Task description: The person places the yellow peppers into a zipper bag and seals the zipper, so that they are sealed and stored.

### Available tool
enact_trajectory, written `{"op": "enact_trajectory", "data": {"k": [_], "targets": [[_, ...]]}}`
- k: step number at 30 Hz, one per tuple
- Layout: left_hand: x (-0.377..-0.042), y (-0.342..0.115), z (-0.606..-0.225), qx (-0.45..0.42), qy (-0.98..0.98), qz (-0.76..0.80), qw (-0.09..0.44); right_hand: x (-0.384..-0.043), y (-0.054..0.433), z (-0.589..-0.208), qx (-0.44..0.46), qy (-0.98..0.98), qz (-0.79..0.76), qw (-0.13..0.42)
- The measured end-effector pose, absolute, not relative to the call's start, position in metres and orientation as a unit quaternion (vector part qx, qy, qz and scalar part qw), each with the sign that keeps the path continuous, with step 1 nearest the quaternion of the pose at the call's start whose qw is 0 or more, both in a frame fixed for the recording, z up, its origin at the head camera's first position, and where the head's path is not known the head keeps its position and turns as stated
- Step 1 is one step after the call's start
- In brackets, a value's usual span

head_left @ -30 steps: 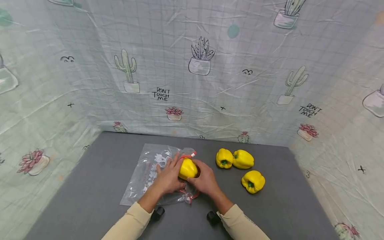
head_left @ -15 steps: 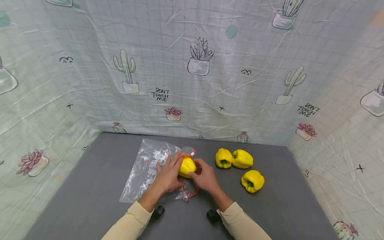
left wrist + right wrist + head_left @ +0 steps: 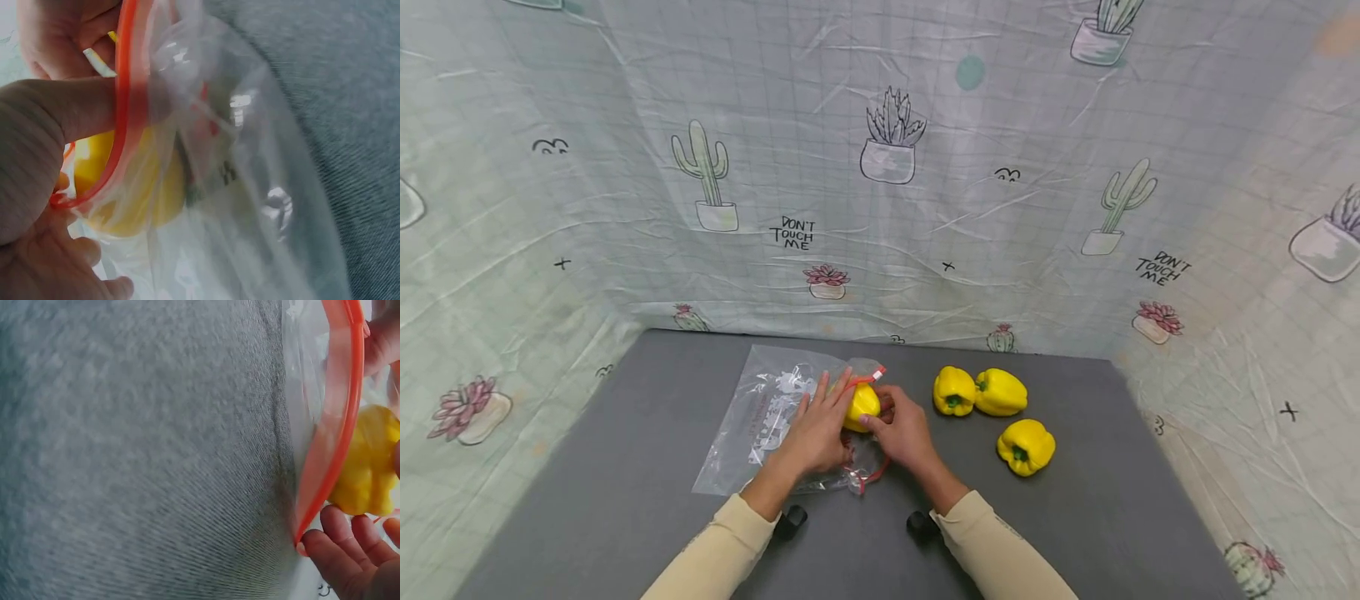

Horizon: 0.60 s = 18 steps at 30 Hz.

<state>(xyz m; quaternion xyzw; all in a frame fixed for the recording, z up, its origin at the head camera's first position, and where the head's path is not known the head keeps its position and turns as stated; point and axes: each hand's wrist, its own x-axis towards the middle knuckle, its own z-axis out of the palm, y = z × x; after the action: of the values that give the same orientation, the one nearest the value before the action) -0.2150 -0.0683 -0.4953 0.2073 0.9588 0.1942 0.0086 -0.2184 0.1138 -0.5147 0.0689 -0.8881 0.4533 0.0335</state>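
A clear zip bag (image 3: 730, 442) with a red zip edge lies flat on the grey table. My left hand (image 3: 812, 429) holds its mouth apart; in the left wrist view the thumb (image 3: 81, 109) reaches behind the red zip edge (image 3: 124, 94). With its thumb and fingers, my right hand (image 3: 908, 427) grips a yellow bell pepper (image 3: 862, 407) at the bag's mouth. Through the plastic in the left wrist view, part of that bell pepper (image 3: 140, 194) shows inside the bag. Right fingertips (image 3: 334, 519) are under the pepper, one near the zip edge in the right wrist view.
Two more yellow bell peppers (image 3: 955, 392) (image 3: 1002, 392) lie side by side to the right of the hands. Another bell pepper (image 3: 1026, 447) sits closer, further right. A cactus-print cloth (image 3: 820, 175) hangs around the back and sides of the grey table (image 3: 1097, 517).
The bell pepper and right hand have shifted slightly left, further into the bag's mouth. My left hand keeps its hold on the bag. The whole view has tilted a little.
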Motion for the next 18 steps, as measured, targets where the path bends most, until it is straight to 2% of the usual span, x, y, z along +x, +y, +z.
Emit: {"op": "enact_trajectory", "data": {"k": [6,13,18], "targets": [[-0.217,-0.074,-0.489,0.21,0.947,0.24,0.033,-0.218,0.113,-0.519,0.048,-0.872,0.486,0.032],[-0.218,-0.076,-0.482,0.224,0.945,0.236,0.045,-0.22,0.108,-0.518,0.085,-0.882,0.461,0.055],[-0.221,-0.079,-0.478,0.234,0.94,0.241,0.061,-0.221,0.104,-0.516,0.083,-0.88,0.466,0.048]]}}
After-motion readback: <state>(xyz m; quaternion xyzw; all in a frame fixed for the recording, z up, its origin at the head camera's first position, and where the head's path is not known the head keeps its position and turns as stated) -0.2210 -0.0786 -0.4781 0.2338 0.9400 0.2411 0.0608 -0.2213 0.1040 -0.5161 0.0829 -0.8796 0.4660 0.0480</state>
